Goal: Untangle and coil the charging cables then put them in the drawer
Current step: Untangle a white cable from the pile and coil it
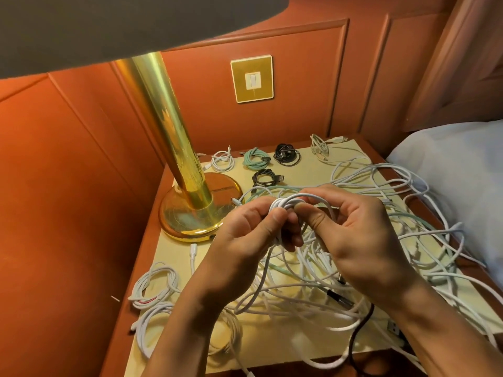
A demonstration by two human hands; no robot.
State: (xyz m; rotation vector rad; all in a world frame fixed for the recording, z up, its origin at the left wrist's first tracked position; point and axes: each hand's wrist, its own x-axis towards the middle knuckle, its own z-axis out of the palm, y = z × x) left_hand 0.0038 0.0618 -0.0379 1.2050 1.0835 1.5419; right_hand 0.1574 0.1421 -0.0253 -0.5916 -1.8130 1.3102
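Observation:
Above the nightstand [351,151], my left hand [245,240] grips a small bundle of white cable loops [285,204]. My right hand [353,232] pinches the same white cable at the top of the loops, thumb against thumb. Under both hands spreads a tangled heap of white, mint and black cables [367,240]. Coiled cables lie along the back: a white one [222,160], a mint one [254,158], a black one [286,154], another black one [265,178] and a pale one [322,146]. More white coils [155,287] sit at the front left. No drawer is visible.
A brass lamp [190,210] with a wide base stands at the nightstand's back left, its shade overhead. Orange padded wall panels rise behind and to the left. A gold wall plate [251,78] is on the wall. A white pillow [457,172] lies to the right.

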